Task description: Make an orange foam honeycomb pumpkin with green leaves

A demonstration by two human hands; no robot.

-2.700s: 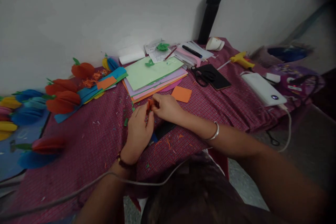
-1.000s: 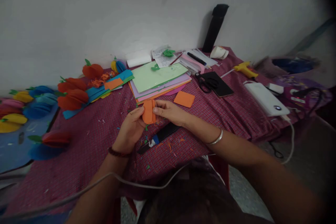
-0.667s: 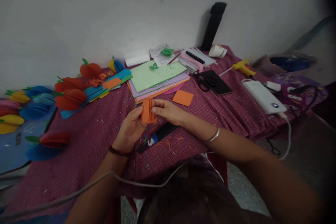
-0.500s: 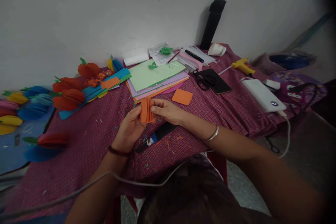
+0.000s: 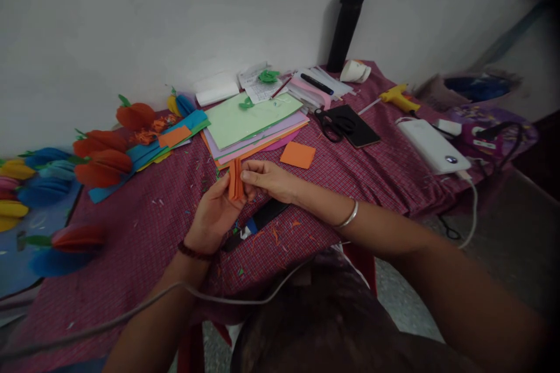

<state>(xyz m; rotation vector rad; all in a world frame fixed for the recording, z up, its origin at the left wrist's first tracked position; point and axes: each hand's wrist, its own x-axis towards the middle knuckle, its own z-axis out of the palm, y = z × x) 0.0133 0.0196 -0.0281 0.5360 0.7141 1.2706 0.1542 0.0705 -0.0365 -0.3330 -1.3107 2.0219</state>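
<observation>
A folded stack of orange paper pieces (image 5: pixel 235 179) stands on edge between both my hands, just above the red checked tablecloth (image 5: pixel 144 227). My left hand (image 5: pixel 214 214) cups it from below with fingers closed on it. My right hand (image 5: pixel 269 178) pinches its right side with thumb and fingers. Below my hands on the cloth is a dark flat object with a blue and white end (image 5: pixel 259 220). A loose orange paper square (image 5: pixel 298 155) lies just right of my right hand.
A stack of coloured paper sheets (image 5: pixel 251 125) lies behind my hands. Black scissors (image 5: pixel 333 123) rest on a dark pad; a yellow glue gun (image 5: pixel 397 97) and a white power bank (image 5: pixel 431 145) are at the right. Paper fruit shapes (image 5: pixel 102 162) line the left. A black bottle (image 5: pixel 345 23) stands by the wall.
The orange stack has turned from showing its flat face to standing edge-on, squeezed thinner between my hands. Both hands stay closed on it in the same spot.
</observation>
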